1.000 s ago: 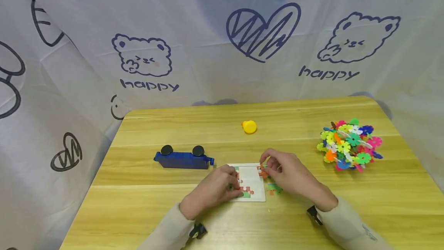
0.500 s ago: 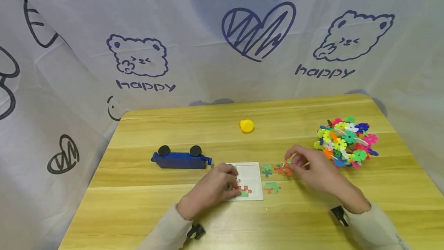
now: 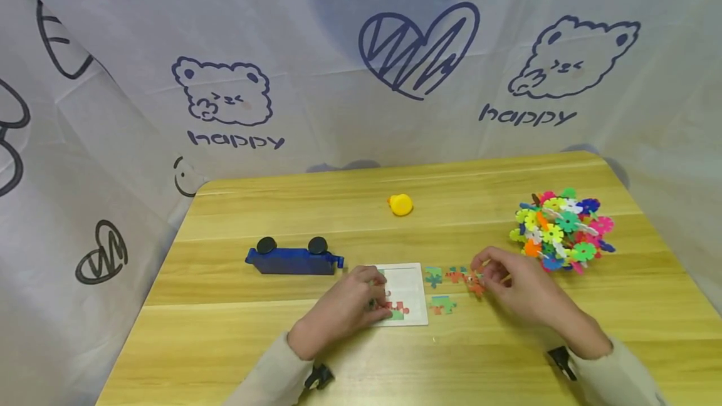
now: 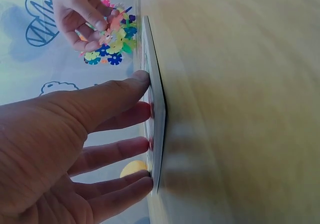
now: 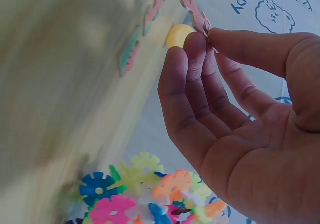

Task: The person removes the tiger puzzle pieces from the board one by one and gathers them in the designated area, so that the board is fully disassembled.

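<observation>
A white puzzle tray (image 3: 415, 296) lies on the table with red and green jigsaw pieces (image 3: 397, 312) in its lower left part. My left hand (image 3: 344, 306) rests its fingertips and thumb on the tray; in the left wrist view the fingers (image 4: 115, 154) are spread and fairly straight. Right of the tray, my right hand (image 3: 521, 287) pinches an orange jigsaw piece (image 3: 474, 282) between thumb and fingers. The right wrist view shows that piece (image 5: 196, 14) tilted at the fingertips. Loose pieces lie between tray and right hand: a green one (image 3: 434, 276), an orange-green one (image 3: 454, 274) and another green one (image 3: 442, 304).
A blue toy car body (image 3: 296, 260) with black wheels lies on its side at the left. A yellow rubber duck (image 3: 401, 205) sits farther back. Colourful flower-shaped plastic discs (image 3: 564, 230) form a cluster at the right. A printed curtain (image 3: 338, 111) hangs behind the wooden table (image 3: 225, 331).
My right hand has moved right, away from the tray's upper right corner, with the orange jigsaw piece, uncovering loose pieces; lately it has dipped slightly nearer. My left hand has stayed on the tray.
</observation>
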The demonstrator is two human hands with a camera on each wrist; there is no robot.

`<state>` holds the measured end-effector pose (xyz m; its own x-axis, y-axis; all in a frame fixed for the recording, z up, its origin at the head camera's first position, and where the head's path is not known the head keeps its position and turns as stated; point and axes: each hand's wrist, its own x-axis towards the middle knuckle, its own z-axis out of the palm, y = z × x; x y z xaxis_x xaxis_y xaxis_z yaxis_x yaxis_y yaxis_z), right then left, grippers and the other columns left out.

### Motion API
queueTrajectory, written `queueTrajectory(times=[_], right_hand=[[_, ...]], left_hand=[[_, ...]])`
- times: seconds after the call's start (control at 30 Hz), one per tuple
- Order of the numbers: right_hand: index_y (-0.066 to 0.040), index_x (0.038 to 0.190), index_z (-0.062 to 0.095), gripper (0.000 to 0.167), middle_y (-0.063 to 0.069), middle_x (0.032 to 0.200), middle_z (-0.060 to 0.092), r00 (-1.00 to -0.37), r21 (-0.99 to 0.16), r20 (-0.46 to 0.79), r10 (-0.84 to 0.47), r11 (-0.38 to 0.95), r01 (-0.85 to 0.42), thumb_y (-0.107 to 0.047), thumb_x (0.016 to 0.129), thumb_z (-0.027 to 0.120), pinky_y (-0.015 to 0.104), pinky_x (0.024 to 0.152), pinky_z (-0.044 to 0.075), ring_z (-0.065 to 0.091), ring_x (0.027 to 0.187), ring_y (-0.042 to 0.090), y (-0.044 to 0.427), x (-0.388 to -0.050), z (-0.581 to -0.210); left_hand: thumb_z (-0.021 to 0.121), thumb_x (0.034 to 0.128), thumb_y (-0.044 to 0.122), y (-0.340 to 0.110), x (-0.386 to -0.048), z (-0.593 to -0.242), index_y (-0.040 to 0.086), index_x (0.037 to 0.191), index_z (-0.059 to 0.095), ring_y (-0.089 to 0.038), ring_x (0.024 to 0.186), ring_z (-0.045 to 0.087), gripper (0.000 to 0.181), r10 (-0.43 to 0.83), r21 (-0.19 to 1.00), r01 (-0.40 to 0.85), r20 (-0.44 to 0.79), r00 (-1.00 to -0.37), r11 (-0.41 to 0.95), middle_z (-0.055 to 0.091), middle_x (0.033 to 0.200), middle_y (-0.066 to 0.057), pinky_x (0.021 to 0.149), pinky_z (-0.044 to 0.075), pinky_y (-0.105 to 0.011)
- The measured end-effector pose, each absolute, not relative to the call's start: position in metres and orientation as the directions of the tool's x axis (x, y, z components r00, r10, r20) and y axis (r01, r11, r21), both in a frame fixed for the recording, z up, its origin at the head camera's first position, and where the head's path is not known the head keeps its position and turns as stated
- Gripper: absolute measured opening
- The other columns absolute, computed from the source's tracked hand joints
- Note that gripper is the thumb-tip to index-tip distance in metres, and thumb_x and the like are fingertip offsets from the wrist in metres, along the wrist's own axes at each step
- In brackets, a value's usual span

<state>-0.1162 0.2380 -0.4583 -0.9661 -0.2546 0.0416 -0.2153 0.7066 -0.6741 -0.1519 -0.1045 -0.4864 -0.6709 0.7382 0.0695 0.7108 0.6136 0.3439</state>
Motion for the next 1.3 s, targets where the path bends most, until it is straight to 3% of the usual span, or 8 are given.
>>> queueTrajectory(times=[0.53, 0.83, 1.1, 1.3], right_hand=[[-0.014, 0.111, 0.074, 0.023, -0.007, 0.088, 0.071, -0.945, -0.714, -0.007, -0.328, 0.663, -0.225, 0.003, 0.095, 0.075, 0.021, 0.071, 0.060, 0.063, 0.079, -0.002, 0.248, -0.111, -0.475], [-0.010, 0.112, 0.073, 0.018, -0.005, 0.087, 0.069, -0.940, -0.725, -0.097, -0.327, 0.671, -0.158, -0.001, 0.097, 0.075, 0.021, 0.065, 0.054, 0.058, 0.075, 0.001, 0.243, -0.113, -0.481], [-0.010, 0.107, 0.073, 0.014, -0.007, 0.082, 0.066, -0.942, -0.700, -0.096, -0.321, 0.695, -0.166, -0.003, 0.096, 0.077, 0.020, 0.061, 0.049, 0.054, 0.070, 0.001, 0.237, -0.113, -0.482], [-0.009, 0.106, 0.071, 0.022, -0.008, 0.079, 0.061, -0.928, -0.692, -0.080, -0.364, 0.690, -0.211, -0.012, 0.092, 0.087, 0.020, 0.058, 0.044, 0.048, 0.065, -0.001, 0.237, -0.109, -0.483]], left_hand=[[0.088, 0.0946, 0.028, -0.106, -0.152, -0.487, 0.015, 0.097, 0.086, -0.024, 0.117, 0.069, 0.013, 0.731, 0.364, 0.706, 0.090, -0.676, 0.608, 0.075, 0.117, -0.002, 0.107, 0.060, -0.039], [0.088, 0.0944, 0.029, -0.107, -0.152, -0.487, 0.015, 0.097, 0.086, -0.021, 0.115, 0.069, 0.014, 0.736, 0.362, 0.715, 0.103, -0.669, 0.599, 0.074, 0.117, -0.002, 0.104, 0.061, -0.036], [0.087, 0.0957, 0.030, -0.107, -0.152, -0.487, 0.015, 0.097, 0.086, -0.021, 0.116, 0.069, 0.014, 0.738, 0.358, 0.715, 0.094, -0.668, 0.601, 0.074, 0.118, -0.001, 0.105, 0.061, -0.035], [0.086, 0.0964, 0.030, -0.107, -0.152, -0.486, 0.016, 0.098, 0.086, -0.021, 0.115, 0.069, 0.015, 0.740, 0.366, 0.713, 0.089, -0.667, 0.599, 0.074, 0.118, -0.001, 0.104, 0.061, -0.034]])
